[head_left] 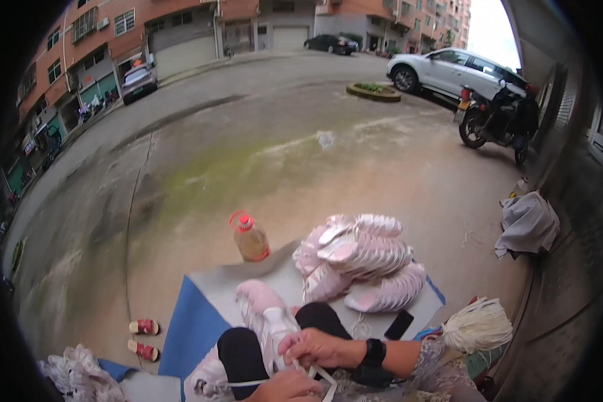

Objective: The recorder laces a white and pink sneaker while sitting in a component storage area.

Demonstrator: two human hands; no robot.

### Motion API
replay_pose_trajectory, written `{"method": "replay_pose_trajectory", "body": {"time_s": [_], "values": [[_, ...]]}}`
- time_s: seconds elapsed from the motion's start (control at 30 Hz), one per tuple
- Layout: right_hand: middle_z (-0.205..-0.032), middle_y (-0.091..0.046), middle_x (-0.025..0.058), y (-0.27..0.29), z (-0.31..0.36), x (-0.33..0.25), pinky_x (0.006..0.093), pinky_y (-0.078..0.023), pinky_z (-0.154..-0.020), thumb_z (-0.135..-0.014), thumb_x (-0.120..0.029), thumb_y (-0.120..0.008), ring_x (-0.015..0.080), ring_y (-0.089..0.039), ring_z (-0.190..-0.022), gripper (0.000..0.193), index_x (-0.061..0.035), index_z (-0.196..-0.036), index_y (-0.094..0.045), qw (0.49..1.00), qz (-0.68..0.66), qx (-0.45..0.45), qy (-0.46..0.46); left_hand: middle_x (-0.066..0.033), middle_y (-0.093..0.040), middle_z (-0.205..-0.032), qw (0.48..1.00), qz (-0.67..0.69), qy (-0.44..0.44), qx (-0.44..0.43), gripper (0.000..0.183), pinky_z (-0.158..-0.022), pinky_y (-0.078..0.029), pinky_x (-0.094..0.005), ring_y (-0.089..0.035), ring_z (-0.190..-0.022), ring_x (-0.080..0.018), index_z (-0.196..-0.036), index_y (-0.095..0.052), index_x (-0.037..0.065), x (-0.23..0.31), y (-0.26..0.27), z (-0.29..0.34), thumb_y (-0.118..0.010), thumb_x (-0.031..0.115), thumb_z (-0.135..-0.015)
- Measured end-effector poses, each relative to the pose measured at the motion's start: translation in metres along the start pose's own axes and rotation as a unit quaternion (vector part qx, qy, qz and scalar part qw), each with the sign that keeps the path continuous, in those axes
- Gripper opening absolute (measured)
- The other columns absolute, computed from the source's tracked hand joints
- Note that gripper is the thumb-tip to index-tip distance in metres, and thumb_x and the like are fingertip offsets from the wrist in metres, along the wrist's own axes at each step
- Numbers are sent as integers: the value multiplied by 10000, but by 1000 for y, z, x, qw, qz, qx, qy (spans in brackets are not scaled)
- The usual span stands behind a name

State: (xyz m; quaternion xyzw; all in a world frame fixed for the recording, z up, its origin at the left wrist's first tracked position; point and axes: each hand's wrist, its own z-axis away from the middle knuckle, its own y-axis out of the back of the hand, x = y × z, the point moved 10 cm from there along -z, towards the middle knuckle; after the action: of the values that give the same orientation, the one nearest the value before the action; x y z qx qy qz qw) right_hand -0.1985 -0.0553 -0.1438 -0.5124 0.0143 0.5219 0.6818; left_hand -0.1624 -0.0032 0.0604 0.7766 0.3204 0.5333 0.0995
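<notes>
My right hand [309, 347], with a black watch [374, 354] on its wrist, pinches a white shoelace [329, 383] in front of my knees. Low at the bottom edge, my left hand [287, 387] is closed round the same lace, its fingertips partly hidden. One lace end stretches left across my dark-clad knee. Between my knees lies a pink-and-white shoe upper [260, 301], just beyond my right hand. Another pink-and-white upper [208, 375] sits by my left leg. A stack of laced uppers [365, 254] rests on the sheet ahead to the right.
Under the uppers spreads a grey-and-blue sheet [211, 285]. Around me are a red-capped bottle [251, 240], black phone [398, 325], bundle of white laces [479, 325], red sandals [144, 327], a white lacy heap [80, 372] and grey cloth [529, 224]. A motorcycle [499, 120] stands farther right.
</notes>
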Motion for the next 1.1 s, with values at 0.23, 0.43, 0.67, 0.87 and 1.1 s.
{"method": "replay_pose_trajectory", "body": {"time_s": [0.23,0.43,0.67,0.87,1.1], "values": [[-723,-586,36,8,33,-68,197,-319,-454,-782,-24,-606,17,-310,-414,141,-43,-921,-590,973,-150,-2,174,-230,-494,-1227,998,-30,-38,38,161,-929,-331,-542,-438,-1142,-433,-845,-608,22,-19,5,3,-619,173,-791],[-851,-589,124,19,83,-93,238,-382,-497,-864,-55,-495,15,-280,-382,205,-25,-1063,-536,934,-198,-130,267,-267,-536,-1149,990,117,23,69,181,-927,-350,-505,-539,-1035,-384,-838,-621,-1,-45,17,33,-565,170,-856],[-700,-588,120,125,134,-79,222,-411,-433,-851,-93,-575,33,-379,-393,192,19,-1001,-534,976,-17,24,218,-198,-634,-891,941,277,137,140,114,-678,-493,-344,-625,-727,-248,-831,-598,-28,-81,46,76,-584,84,-814],[-578,-538,25,227,183,-85,201,-381,-395,-839,-126,-622,61,-482,-434,171,0,-935,-558,966,91,162,180,-168,-551,-645,802,342,161,462,282,-529,-443,-327,-497,-477,-169,-702,-476,22,-96,112,177,-479,208,-913],[-607,-557,-2,283,164,-39,194,-389,-413,-822,-167,-643,50,-503,-479,140,-33,-857,-620,927,257,273,8,-68,-504,-593,665,199,317,646,268,-549,-450,-342,-424,-441,-133,-734,-471,49,-161,163,340,-451,237,-924]]}}
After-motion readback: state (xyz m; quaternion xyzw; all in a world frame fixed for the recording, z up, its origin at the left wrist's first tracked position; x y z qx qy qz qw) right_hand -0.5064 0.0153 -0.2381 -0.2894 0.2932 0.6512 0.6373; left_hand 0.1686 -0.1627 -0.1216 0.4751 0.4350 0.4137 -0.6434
